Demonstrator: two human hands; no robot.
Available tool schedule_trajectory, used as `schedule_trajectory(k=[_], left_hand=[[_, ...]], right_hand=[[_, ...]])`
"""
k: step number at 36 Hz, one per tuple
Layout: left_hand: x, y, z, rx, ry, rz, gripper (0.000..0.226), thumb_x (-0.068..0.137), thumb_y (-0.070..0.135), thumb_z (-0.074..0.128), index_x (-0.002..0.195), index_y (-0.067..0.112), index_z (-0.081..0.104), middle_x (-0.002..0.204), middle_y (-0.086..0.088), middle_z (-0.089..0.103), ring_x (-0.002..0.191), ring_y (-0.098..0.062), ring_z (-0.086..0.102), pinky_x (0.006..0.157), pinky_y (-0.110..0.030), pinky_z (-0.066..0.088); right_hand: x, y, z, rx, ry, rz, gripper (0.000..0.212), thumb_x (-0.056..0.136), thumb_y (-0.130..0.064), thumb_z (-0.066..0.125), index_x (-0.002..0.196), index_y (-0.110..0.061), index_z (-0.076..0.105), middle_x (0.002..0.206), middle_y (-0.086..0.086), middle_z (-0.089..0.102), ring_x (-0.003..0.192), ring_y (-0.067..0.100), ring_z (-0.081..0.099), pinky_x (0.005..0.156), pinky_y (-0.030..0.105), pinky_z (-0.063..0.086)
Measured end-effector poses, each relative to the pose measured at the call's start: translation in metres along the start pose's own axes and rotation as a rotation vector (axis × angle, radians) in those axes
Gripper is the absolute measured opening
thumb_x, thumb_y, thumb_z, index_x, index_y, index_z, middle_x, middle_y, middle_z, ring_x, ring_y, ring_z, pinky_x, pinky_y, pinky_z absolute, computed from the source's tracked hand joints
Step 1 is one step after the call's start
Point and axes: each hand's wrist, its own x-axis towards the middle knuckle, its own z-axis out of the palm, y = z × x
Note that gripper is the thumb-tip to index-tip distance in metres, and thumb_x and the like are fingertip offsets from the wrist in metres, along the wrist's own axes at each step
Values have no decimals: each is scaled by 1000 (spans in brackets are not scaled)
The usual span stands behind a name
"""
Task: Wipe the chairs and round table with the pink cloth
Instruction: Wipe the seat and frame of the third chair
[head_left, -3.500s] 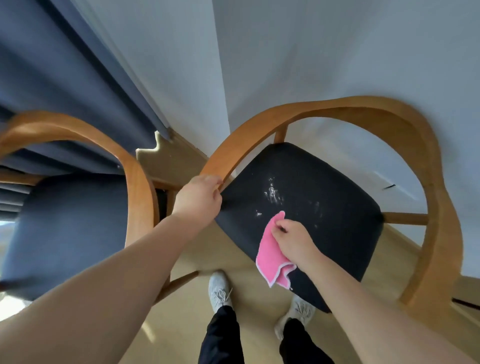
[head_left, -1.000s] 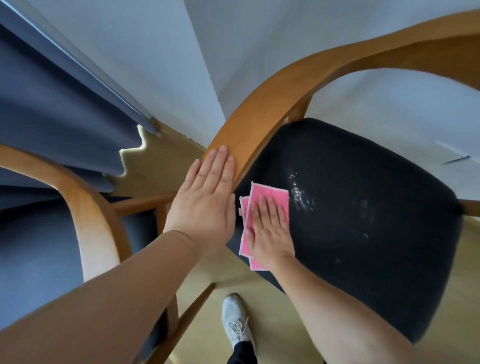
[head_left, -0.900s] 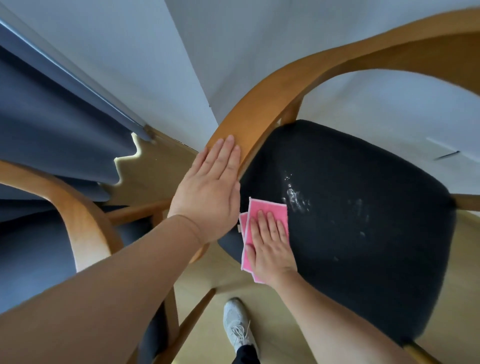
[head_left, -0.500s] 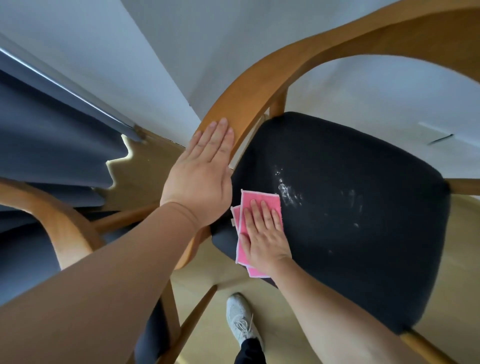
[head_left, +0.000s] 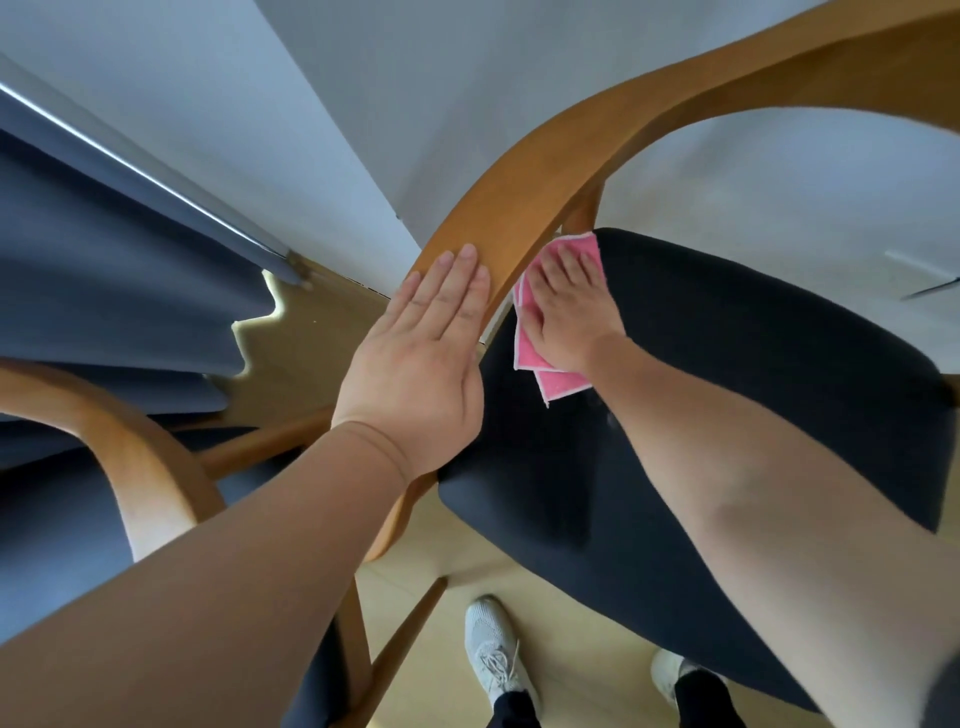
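at far left a blue-grey curtain (head_left: 104, 270) hangs to the wooden floor (head_left: 322, 332), with a second chair (head_left: 140, 452) below it, cut off by the frame edge. a strip of bare floor separates it from the near chair's curved rail (head_left: 545, 171).

the left hand (head_left: 415, 374) lies flat on that rail, fingers straight and together, grasping nothing, as it did half a second ago, though its fingertips now sit further up the rail.

just right of it the pink cloth (head_left: 561, 387) has moved. it was near the front left edge of the dark seat (head_left: 753, 389) and is now at the seat's back left corner, tucked under the rail and next to the upright post (head_left: 584, 213). the right hand (head_left: 569, 312) presses it flat with straight, spread fingers, not gripping. the cloth's top edge reaches the seat's rim, so little room is left ahead or to the left. the broad stretch of seat to the right is open, crossed only by the right forearm.

below, pale shoes (head_left: 493, 654) stand on the floor at the seat's front edge.

counted: two chairs, one cloth, two hands, two shoes.
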Motion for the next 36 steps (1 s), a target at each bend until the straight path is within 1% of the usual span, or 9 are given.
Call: schedule_trajectory(k=[3, 7, 11, 13, 17, 21, 27, 31, 36], left_hand=[[0, 1, 0, 44, -14, 10, 59, 93, 27, 20, 150, 9, 17, 158, -8, 14, 144, -14, 5, 117, -28, -6], [0, 3, -2, 72, -42, 27, 60, 93, 30, 16, 148, 11, 1, 158, -5, 0, 141, -12, -8, 115, -27, -14], [2, 6, -3, 97, -77, 80, 59, 93, 32, 12, 145, 14, -10, 158, -4, -8, 143, -13, -12, 117, -32, -11], [2, 6, -4, 95, -86, 73, 60, 93, 34, 10, 146, 15, -11, 155, -1, -14, 142, -13, -13, 116, -32, -11], [2, 6, -4, 92, -77, 72, 60, 93, 36, 8, 147, 14, -5, 152, 0, -15, 142, -12, -10, 116, -33, -8], [3, 6, -4, 109, -91, 79, 62, 94, 35, 13, 150, 10, 5, 159, -7, 2, 147, -19, 2, 118, -35, -1], [1, 5, -2, 106, -93, 80, 63, 93, 36, 16, 148, 9, 1, 159, -9, 4, 147, -20, 4, 120, -36, 2], [2, 3, 0, 116, -85, 83, 65, 92, 34, 24, 150, 6, 11, 159, -10, 10, 146, -20, 8, 120, -37, 5], [4, 2, 0, 120, -74, 81, 66, 91, 33, 29, 149, 6, 16, 158, -10, 12, 146, -20, 9, 118, -37, 5]], right_hand=[[-15, -1, 7, 36, 31, 48, 68, 100, -47, 2, 155, -7, 2, 163, 13, 2, 150, 30, -4, 122, 45, 0], [-54, -6, 26, 98, 39, 142, 69, 100, -47, 3, 154, -5, -6, 163, 16, -3, 150, 33, -5, 122, 46, 0], [-112, -19, 49, 186, -35, 217, 68, 101, -47, 7, 150, -6, -15, 162, 15, -10, 149, 32, -12, 122, 45, -6], [-143, -29, 61, 209, -45, 252, 68, 101, -46, 12, 150, -5, -10, 162, 17, -4, 150, 33, -7, 121, 45, -4], [-179, -41, 76, 247, -51, 321, 69, 97, -44, 27, 149, -2, 12, 158, 19, 23, 147, 37, 18, 118, 49, 10], [-176, -39, 76, 218, -38, 321, 69, 96, -45, 24, 148, -2, 11, 158, 19, 24, 147, 38, 19, 117, 50, 9], [-142, -24, 61, 219, -46, 337, 69, 97, -47, 4, 151, -6, -12, 162, 17, -4, 149, 33, -8, 121, 47, -7], [-93, -1, 40, 218, 9, 369, 68, 99, -44, 6, 152, -6, -14, 162, 16, -10, 149, 34, -11, 121, 46, -6], [-32, 28, 16, 218, 51, 436, 71, 99, -45, 6, 154, -3, -6, 162, 19, -4, 149, 36, -4, 120, 47, -4]])
